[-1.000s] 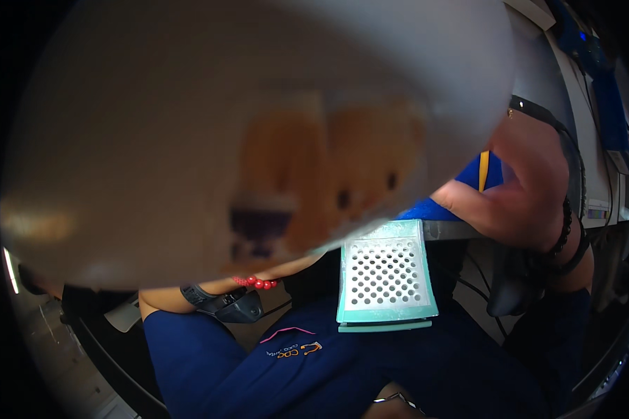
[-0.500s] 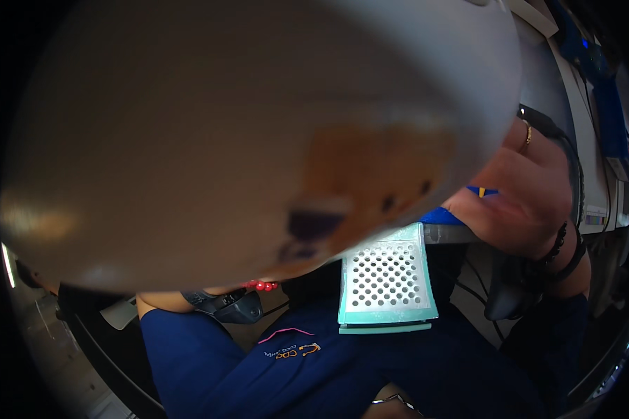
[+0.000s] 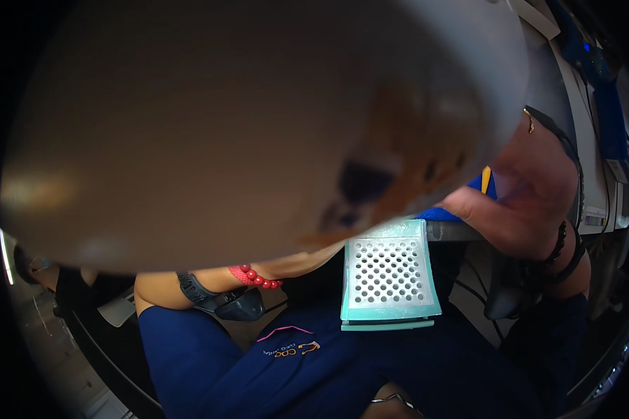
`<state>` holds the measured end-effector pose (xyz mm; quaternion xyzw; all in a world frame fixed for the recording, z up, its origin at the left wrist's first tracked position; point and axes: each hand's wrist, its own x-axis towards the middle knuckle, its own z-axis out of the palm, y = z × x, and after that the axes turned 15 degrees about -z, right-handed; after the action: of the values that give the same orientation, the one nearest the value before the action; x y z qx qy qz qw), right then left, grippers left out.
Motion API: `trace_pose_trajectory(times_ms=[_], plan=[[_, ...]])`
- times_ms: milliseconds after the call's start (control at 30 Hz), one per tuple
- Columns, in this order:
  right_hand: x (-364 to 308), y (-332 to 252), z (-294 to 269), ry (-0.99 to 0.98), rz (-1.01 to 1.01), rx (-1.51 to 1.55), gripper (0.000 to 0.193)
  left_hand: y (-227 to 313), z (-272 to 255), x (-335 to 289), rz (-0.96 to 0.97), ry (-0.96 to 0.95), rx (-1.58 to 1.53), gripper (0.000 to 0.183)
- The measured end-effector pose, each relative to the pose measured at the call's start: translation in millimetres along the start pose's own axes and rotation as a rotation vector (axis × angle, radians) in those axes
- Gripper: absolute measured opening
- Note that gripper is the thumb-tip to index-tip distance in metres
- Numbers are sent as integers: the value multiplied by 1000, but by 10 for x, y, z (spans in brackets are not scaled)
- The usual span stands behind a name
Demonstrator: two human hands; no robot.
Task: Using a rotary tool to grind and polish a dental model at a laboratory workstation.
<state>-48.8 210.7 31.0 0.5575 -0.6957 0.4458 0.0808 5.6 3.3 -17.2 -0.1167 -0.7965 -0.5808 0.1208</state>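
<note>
A large, pale, rounded surface (image 3: 210,160), out of focus and very close, covers most of the upper picture, with blurred orange and dark reflections on it. My left hand (image 3: 300,262) reaches under its lower rim; only the heel of the hand and the wrist show, and its fingers are hidden. On the right, my right hand (image 3: 528,199) is over the table, its thumb pointing left and its fingertips hidden behind the pale surface. Beside that thumb are a blue thing (image 3: 437,214) and a thin yellow piece (image 3: 486,179). Whatever either hand holds is out of sight.
A mint-green framed panel with round holes (image 3: 388,272) juts from the table edge toward my body. Dark padded rests (image 3: 239,306) stand near my forearms. Blue boxes (image 3: 618,133) and cables are at the far right. Another person (image 3: 42,272) shows at the far left.
The pale surface has shifted slightly up and its reflections right, uncovering more of my left wrist and hand. My right hand has moved a little to the right, showing more yellow.
</note>
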Motion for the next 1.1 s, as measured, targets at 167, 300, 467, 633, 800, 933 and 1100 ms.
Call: trace_pose_trajectory(times_ms=[167, 300, 467, 633, 800, 933, 1100], plan=[[-59, 26, 74, 124, 103, 172, 34, 5, 11, 93, 136, -66, -10, 16], [-6, 6, 33, -7, -19, 46, 27, -7, -48, 75, 151, -112, -9, 16], [-52, 53, 63, 15, 24, 38, 24, -221, -38, 96, 119, -173, -30, 15], [36, -21, 54, 21, -57, 30, 24, 107, -79, 36, 37, -127, -28, 17], [-54, 42, 66, 43, -35, 18, 25, 26, 5, 84, 34, -142, -66, 18], [-50, 3, 51, 32, -50, 11, 26, 22, -29, 59, 103, -133, 29, 19], [-36, -27, 62, 13, -131, -72, 27, -51, -19, 39, 219, -83, 44, 20]])
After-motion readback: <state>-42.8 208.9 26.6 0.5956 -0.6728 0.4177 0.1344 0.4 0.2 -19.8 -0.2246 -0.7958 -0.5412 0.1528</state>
